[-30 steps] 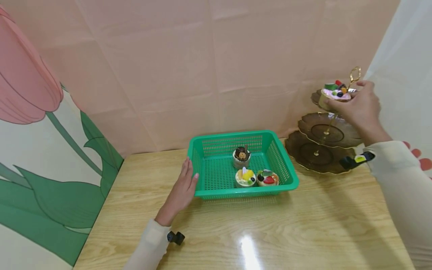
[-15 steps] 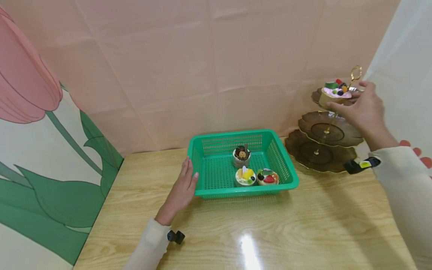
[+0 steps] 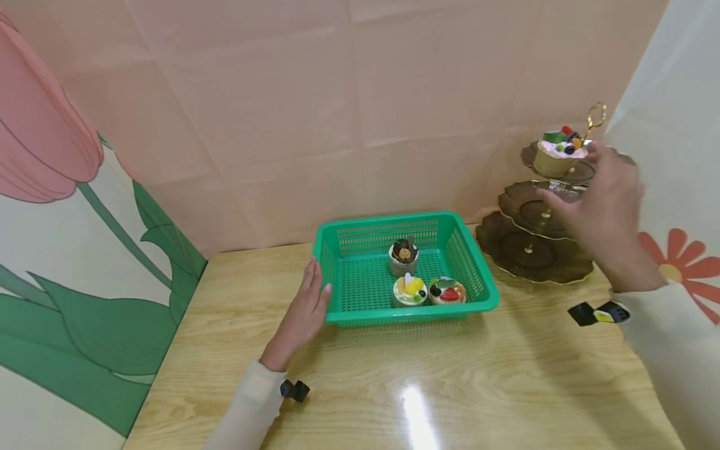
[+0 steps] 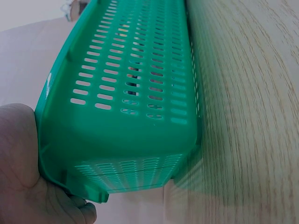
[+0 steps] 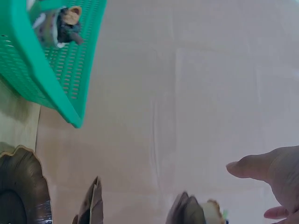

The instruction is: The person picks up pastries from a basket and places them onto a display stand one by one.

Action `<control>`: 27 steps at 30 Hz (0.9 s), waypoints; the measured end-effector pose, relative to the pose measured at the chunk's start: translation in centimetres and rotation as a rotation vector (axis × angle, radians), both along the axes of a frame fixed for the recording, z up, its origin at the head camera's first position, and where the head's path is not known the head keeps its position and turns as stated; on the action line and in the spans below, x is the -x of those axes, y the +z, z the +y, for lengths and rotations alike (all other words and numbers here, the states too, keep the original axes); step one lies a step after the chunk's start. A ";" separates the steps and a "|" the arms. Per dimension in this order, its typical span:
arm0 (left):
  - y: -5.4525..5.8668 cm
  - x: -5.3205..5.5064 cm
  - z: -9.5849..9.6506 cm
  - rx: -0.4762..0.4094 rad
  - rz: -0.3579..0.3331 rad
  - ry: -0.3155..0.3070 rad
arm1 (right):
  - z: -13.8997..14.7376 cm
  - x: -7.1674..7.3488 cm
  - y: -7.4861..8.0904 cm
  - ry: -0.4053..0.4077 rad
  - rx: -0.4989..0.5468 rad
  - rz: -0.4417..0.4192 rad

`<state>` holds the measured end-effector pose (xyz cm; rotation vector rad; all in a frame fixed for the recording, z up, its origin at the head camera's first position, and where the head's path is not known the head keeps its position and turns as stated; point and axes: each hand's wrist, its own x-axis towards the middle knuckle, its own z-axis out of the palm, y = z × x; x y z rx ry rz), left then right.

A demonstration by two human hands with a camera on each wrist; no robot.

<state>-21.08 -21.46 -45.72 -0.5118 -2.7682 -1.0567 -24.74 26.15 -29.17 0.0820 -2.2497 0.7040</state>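
Note:
A small cupcake with pink cream and fruit [image 3: 554, 161] sits on the top plate of a three-tier brown cake stand [image 3: 531, 253]. My right hand [image 3: 610, 206] is just to the right of it, thumb and fingers spread apart and holding nothing. In the right wrist view the thumb [image 5: 252, 168] points away from the cupcake, whose edge [image 5: 212, 212] shows low in the picture. My left hand [image 3: 300, 312] rests with straight fingers against the left rim of a green plastic basket [image 3: 405, 317]. The left wrist view shows that hand at the basket's corner [image 4: 117, 135].
Inside the basket are a chocolate cupcake [image 3: 403, 257], a cupcake with yellow fruit [image 3: 409, 292] and one with a strawberry [image 3: 447, 292]. A gold ring handle [image 3: 596, 115] tops the stand. The wooden table [image 3: 360, 381] meets a pink cloth backdrop [image 3: 270, 137].
My right hand has let go of the pink-cream cupcake and drawn back, its thumb lower and away from it. The cupcake stays on the top plate. My left hand stays at the basket.

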 end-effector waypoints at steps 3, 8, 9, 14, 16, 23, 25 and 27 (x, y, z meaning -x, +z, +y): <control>0.0 -0.1 0.1 -0.006 0.008 -0.004 | -0.9 -0.7 -0.9 0.052 -0.071 0.060; 0.1 -0.1 0.1 -0.004 0.005 -0.001 | -2.1 -1.7 -2.5 0.143 -0.139 0.015; 0.0 -0.1 0.1 -0.002 0.003 0.000 | -2.3 -1.8 -2.9 0.162 -0.152 0.002; 0.0 -0.1 0.0 -0.002 -0.006 0.000 | -3.5 -2.4 -4.6 0.258 -0.227 -0.106; 0.0 -0.1 0.0 -0.005 -0.009 -0.001 | -4.0 -2.4 -5.2 0.298 -0.253 -0.154; 0.0 0.0 0.0 -0.005 -0.004 -0.002 | -5.0 -1.8 -7.3 0.495 -0.356 -0.198; -0.1 0.0 0.0 -0.007 -0.002 -0.001 | -5.2 -1.6 -7.8 0.544 -0.391 -0.234; -0.1 0.0 0.0 -0.010 0.000 -0.002 | -5.5 -1.5 -8.2 0.583 -0.424 -0.284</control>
